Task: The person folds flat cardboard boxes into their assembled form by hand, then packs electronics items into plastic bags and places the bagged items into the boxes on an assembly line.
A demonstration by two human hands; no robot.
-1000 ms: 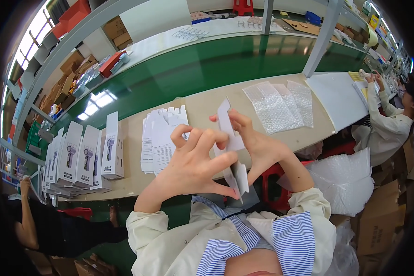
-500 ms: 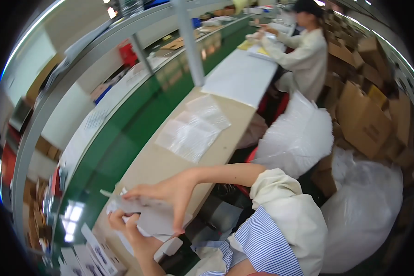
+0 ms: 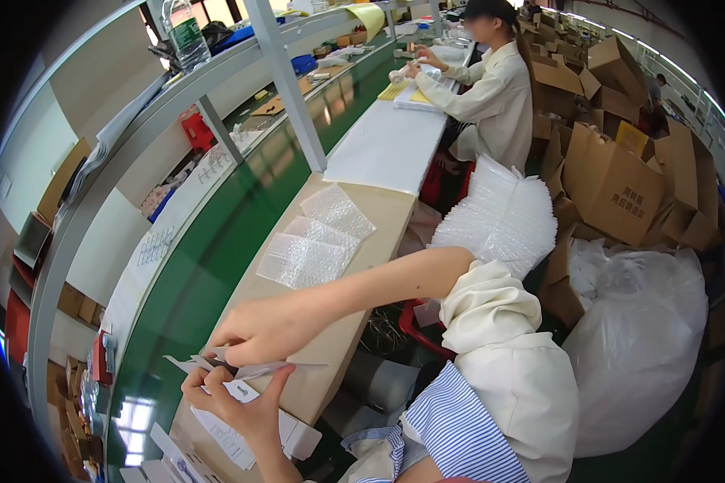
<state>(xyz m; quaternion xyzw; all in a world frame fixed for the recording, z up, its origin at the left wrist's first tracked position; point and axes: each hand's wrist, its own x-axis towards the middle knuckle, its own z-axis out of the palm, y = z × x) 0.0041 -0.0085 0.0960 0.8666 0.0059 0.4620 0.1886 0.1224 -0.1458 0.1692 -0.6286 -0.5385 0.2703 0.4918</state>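
Head view. Both hands work at the near end of a long tan workbench [image 3: 330, 338]. The right hand [image 3: 254, 330] reaches across from the right, fingers curled and closed on the upper edge of a flat white carton [image 3: 246, 372]. The left hand [image 3: 234, 406] sits just below it, fingers bent upward and clamped on the underside of the same carton. The carton is held between the two hands, just above the bench surface, with its flaps spread sideways.

Printed white sheets [image 3: 221, 439] lie on the bench under the left hand. Three bubble-wrap bags [image 3: 314, 241] lie further along the bench, well apart from the hands. A green conveyor belt [image 3: 234, 233] runs beside the bench on its left.

A stack of bubble wrap [image 3: 499, 213] stands to the right of the bench. A large white plastic bag [image 3: 640, 346] sits beyond the right sleeve. Brown cardboard boxes [image 3: 612, 173] are piled behind it. Another person [image 3: 491, 88] works at the far end of the bench.
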